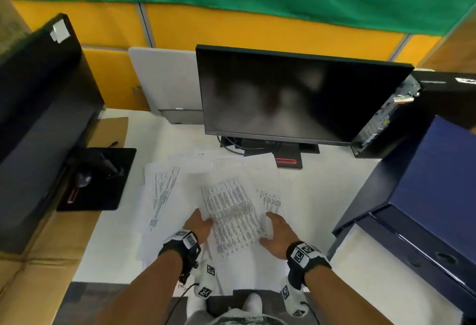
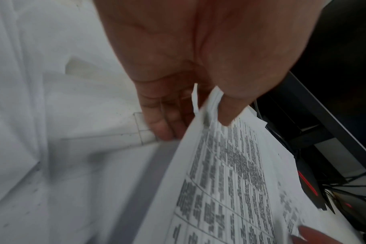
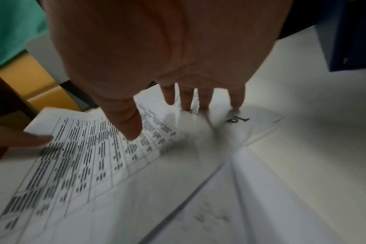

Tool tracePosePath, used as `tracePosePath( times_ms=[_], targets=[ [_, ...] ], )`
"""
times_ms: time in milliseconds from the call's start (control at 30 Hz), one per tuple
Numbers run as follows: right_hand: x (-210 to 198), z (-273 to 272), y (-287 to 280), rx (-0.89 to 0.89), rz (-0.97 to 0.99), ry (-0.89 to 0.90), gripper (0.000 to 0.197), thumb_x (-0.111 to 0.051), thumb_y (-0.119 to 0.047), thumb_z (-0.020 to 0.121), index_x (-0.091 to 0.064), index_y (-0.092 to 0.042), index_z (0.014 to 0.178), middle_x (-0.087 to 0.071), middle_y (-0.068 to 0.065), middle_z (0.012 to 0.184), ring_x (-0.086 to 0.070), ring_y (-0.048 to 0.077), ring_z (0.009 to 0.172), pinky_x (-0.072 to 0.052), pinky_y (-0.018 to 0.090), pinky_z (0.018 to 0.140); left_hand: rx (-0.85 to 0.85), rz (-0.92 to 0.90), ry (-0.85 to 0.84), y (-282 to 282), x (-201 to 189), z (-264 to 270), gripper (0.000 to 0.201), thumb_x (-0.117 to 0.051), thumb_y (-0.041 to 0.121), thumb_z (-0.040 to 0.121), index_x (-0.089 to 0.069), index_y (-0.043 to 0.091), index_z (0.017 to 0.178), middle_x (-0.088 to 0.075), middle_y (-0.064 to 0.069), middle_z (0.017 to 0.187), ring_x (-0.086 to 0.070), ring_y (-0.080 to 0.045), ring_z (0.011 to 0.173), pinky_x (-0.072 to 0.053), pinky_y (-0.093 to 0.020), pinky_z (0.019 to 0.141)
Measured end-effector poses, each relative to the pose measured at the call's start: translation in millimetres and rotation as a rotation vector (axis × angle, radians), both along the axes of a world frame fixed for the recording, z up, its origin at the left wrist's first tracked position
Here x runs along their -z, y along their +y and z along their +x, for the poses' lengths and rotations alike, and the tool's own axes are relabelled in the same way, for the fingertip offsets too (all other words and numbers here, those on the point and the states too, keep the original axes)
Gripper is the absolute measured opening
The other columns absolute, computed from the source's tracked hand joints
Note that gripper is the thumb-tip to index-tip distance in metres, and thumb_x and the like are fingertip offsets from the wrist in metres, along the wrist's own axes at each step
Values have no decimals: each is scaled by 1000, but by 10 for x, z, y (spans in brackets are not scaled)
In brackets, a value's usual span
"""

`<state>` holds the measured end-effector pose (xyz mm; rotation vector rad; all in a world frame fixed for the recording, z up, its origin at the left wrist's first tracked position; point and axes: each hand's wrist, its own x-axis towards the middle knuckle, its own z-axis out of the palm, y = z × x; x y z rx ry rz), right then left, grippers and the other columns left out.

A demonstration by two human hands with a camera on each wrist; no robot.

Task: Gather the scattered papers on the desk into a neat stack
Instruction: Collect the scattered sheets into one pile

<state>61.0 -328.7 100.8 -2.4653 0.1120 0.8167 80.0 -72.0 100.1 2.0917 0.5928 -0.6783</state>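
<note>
Several white printed papers lie fanned over the white desk (image 1: 334, 196). A bundle topped by a sheet with a dense printed table (image 1: 231, 216) (image 2: 230, 181) (image 3: 83, 156) is lifted at its left edge. My left hand (image 1: 201, 224) (image 2: 194, 124) pinches that edge, thumb on top and fingers underneath. On the bundle's right edge my right hand (image 1: 278, 232) (image 3: 167, 117) rests with straight, spread fingers, their tips on the paper. More sheets lie to the left (image 1: 162, 196), behind (image 1: 231, 165) and at the right (image 1: 270, 199); one at the right shows a large "1a" (image 3: 251, 122).
A dark monitor (image 1: 296, 98) stands behind the papers, its foot (image 1: 286, 161) touching their far edge. A black stand base (image 1: 100, 178) lies at the left, a blue box (image 1: 425, 183) at the right, a computer tower (image 1: 412, 108) behind it. Cardboard (image 1: 38, 273) covers the left.
</note>
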Motion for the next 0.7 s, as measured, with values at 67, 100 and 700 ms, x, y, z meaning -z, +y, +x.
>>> tracePosePath(
  times_ms=[67, 100, 700],
  targets=[
    [-15, 47, -6, 97, 25, -81, 84, -62, -37, 84, -15, -20, 151, -19, 6, 157, -27, 23, 142, -26, 35, 117, -39, 71, -60, 31, -72, 7, 47, -49, 28, 95, -41, 8, 137, -54, -15, 135, -57, -33, 116, -46, -35, 95],
    [-19, 73, -20, 149, 12, -124, 82, -61, -35, 85, -15, -17, 151, -20, 8, 157, -27, 24, 142, -26, 35, 117, -69, 105, -74, 64, -90, 13, 36, -47, 21, 96, -46, 8, 130, -58, -16, 127, -60, -33, 106, -48, -35, 89],
    [6, 137, 183, 226, -28, -12, 93, -57, -44, 87, 4, -16, 152, -2, 8, 161, -7, 28, 148, -17, 45, 119, -188, -41, 10, 258, 52, -52, 62, -62, 37, 87, -44, 10, 140, -53, -11, 138, -54, -31, 121, -44, -41, 104]
  ],
)
